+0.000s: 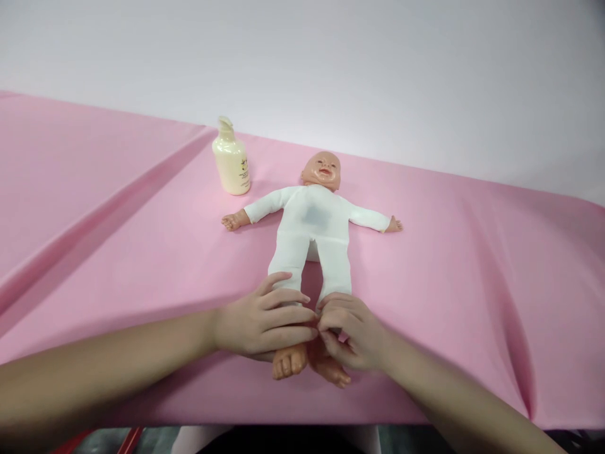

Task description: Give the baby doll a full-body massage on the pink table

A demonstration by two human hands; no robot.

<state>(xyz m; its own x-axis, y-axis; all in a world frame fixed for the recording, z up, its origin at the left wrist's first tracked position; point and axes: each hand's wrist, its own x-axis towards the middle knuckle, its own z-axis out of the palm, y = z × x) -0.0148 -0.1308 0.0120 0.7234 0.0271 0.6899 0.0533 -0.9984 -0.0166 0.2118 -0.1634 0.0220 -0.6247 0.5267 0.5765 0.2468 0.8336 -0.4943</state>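
Observation:
A baby doll (326, 214) in a white cloth body lies on its back, head away from me, arms spread and feet toward me. My left hand (267, 318) lies over the doll's lower leg on the left, its fingers wrapped across it above the foot. My right hand (352, 331) is at the other lower leg, with its fingers bent and pinched near the ankle. The fingertips of both hands nearly meet between the legs. Both of the doll's feet show below my hands.
A cream pump bottle (232, 165) stands upright to the left of the doll's head. A pink cloth (454, 277) with folds on both sides covers the table, whose front edge is close to me. Behind is a pale wall.

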